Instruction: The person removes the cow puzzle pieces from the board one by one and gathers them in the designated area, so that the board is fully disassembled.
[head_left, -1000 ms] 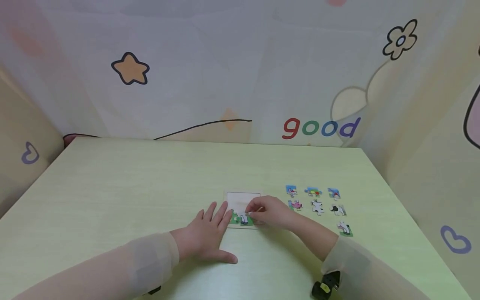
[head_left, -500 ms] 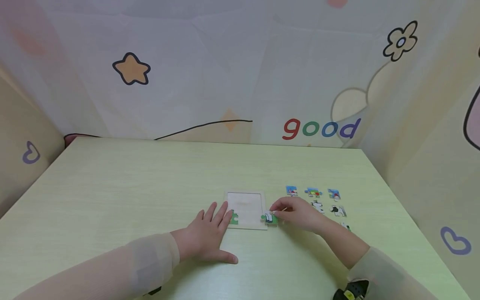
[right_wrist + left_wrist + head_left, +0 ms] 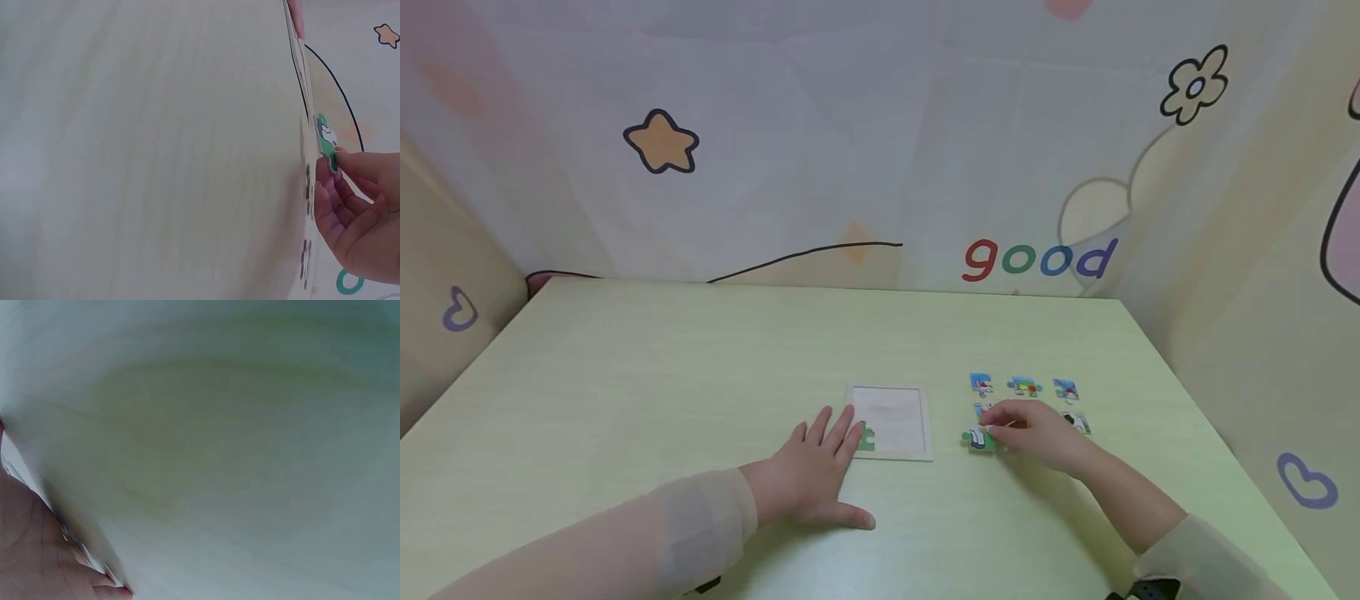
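My right hand [image 3: 1030, 433] pinches a green and white jigsaw piece [image 3: 978, 439] between thumb and fingers, to the right of the puzzle tray. In the right wrist view that jigsaw piece [image 3: 326, 142] stands tilted at the fingertips, above the table. My left hand [image 3: 816, 471] lies spread, its straight fingers resting at the left edge of the white puzzle tray [image 3: 928, 425]. One green corner piece [image 3: 867, 437] sits in the tray's lower left, partly covered by those fingers. The left wrist view shows mostly blurred sleeve or table, with part of the left hand [image 3: 37, 550].
Several loose pieces lie at the right: a blue piece [image 3: 981, 383], a tabbed colourful piece [image 3: 1024, 386], another blue piece [image 3: 1066, 390] and a black-and-white piece [image 3: 1077, 422]. My right hand and forearm hide others. Printed cloth [image 3: 775, 167] rises behind the table [image 3: 662, 375].
The right hand has lifted the green and white piece out of the tray's bottom row and carried it right, beside the loose pieces. The left hand has stayed in place.
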Tool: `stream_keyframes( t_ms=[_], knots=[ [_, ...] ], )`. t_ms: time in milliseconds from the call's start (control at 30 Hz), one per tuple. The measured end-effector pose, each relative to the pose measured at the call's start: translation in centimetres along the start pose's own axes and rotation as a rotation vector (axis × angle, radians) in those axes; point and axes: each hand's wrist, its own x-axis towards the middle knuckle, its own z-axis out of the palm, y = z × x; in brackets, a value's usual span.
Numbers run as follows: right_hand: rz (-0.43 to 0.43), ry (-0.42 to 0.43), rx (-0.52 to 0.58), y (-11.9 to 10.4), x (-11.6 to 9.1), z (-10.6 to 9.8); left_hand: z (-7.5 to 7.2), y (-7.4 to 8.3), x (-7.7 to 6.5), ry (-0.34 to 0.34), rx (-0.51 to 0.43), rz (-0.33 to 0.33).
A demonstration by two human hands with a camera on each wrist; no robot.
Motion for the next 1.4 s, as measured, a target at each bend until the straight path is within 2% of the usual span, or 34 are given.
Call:
stream_keyframes(
  t_ms=[133, 367, 667, 1033, 1400],
  knots=[
    [0.029, 0.022, -0.006, 0.7, -0.5, -0.9, 0.1, 0.0, 0.0, 0.008, 0.006, 0.001],
    [0.032, 0.031, -0.008, 1.8, -1.6, -2.2, 0.1, 0.0, 0.0, 0.014, 0.003, 0.001],
    [0.03, 0.039, -0.09, 2.5, -2.5, -3.1, -0.4, 0.2, -0.1, 0.008, 0.005, -0.005],
    [0.029, 0.044, -0.235, 3.2, -3.6, -3.9, 0.4, 0.3, 0.4, 0.014, -0.004, 0.001],
    [0.039, 0.045, -0.309, 3.1, -3.5, -3.4, 0.8, 0.2, 0.6, -0.002, 0.008, 0.001]
  ],
)
